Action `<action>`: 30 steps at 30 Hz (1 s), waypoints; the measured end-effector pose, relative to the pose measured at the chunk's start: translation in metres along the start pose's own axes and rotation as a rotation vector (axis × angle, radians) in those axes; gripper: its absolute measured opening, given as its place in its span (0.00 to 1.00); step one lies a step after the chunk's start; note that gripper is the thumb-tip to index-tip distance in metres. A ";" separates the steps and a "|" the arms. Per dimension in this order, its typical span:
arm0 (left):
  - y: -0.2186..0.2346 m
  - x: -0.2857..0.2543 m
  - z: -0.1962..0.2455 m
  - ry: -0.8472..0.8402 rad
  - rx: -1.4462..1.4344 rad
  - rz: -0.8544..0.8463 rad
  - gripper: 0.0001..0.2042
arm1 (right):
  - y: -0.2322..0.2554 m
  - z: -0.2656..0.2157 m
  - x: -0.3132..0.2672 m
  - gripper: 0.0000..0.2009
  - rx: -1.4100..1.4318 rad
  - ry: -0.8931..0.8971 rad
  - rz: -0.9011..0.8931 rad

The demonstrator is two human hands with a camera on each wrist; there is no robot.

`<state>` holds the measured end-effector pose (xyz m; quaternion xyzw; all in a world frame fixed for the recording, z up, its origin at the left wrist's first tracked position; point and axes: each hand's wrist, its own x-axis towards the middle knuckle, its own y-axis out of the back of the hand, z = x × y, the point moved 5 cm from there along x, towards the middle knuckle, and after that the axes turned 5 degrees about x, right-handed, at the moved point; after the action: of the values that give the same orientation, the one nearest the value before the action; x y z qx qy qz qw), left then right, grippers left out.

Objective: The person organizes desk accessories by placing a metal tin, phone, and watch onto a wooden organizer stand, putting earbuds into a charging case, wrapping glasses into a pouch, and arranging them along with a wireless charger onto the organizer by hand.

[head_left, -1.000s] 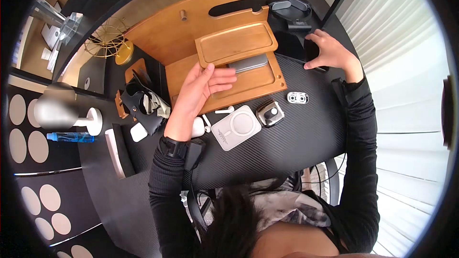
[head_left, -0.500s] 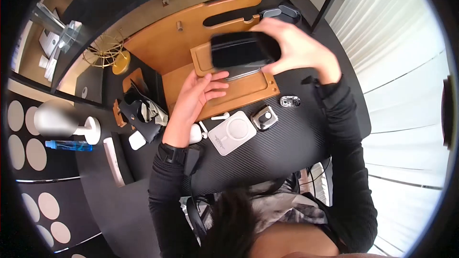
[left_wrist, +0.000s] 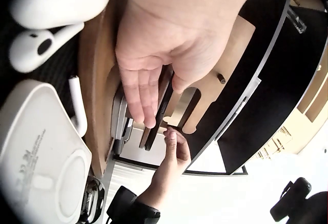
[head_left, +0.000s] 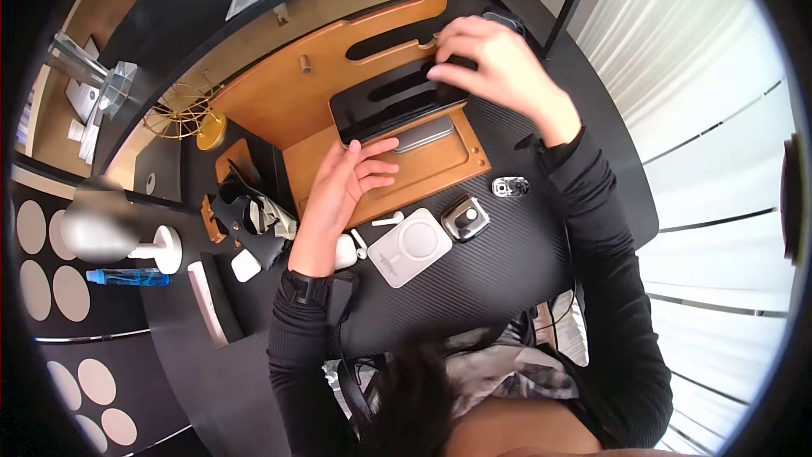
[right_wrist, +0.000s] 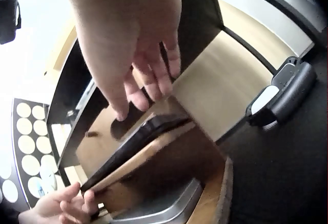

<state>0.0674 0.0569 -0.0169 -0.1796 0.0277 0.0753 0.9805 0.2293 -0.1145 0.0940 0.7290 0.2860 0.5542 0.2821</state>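
Observation:
A black smartphone [head_left: 385, 101] lies over the wooden shelf [right_wrist: 138, 160] of a desk organizer [head_left: 254, 114], tilted with that shelf. My right hand [head_left: 495, 63] is above the phone's right end, its fingers bent loosely with nothing between them. At the shelf's front left corner is my left hand [head_left: 338, 186], thumb tip at the edge and fingers extended below it. A grey flat-topped item [head_left: 425, 133] sits under the shelf on the organizer's base [head_left: 440, 161]. In the right wrist view, a gap shows between the right fingers [right_wrist: 138, 101] and the phone.
In front lie a white magnetic power bank [head_left: 410, 247], earbuds [head_left: 389, 219], a dark square gadget [head_left: 465, 218] and a small patterned case [head_left: 510, 186]. To the left are a black pouch [head_left: 254, 207], a gold wire wheel [head_left: 182, 110] and a white lamp [head_left: 165, 250].
My right hand picked up the phone from the desk's right side, carried it left over the shelf, set it down and let go. My left hand has stayed at the shelf's corner.

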 end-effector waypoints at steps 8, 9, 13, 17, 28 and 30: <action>-0.001 0.000 0.003 0.001 0.013 0.021 0.11 | -0.042 0.111 -0.068 0.31 -0.195 -0.521 -0.371; -0.001 0.000 0.003 -0.001 0.012 0.018 0.11 | -0.040 0.114 -0.068 0.31 -0.194 -0.518 -0.369; 0.003 0.001 -0.001 -0.018 -0.006 -0.003 0.11 | -0.028 0.116 -0.058 0.26 0.047 -0.471 -0.132; 0.004 0.000 -0.002 -0.010 -0.019 0.010 0.11 | 0.003 0.091 -0.035 0.23 0.775 -0.612 0.192; 0.003 -0.001 -0.001 -0.018 0.018 0.002 0.14 | -0.003 0.035 -0.031 0.22 0.891 -0.370 -0.102; 0.005 0.001 -0.003 -0.015 0.007 0.004 0.17 | -0.004 0.033 -0.032 0.23 0.849 -0.351 -0.097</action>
<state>0.0672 0.0601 -0.0214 -0.1757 0.0207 0.0786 0.9811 0.2541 -0.1387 0.0626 0.8486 0.4694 0.2422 0.0283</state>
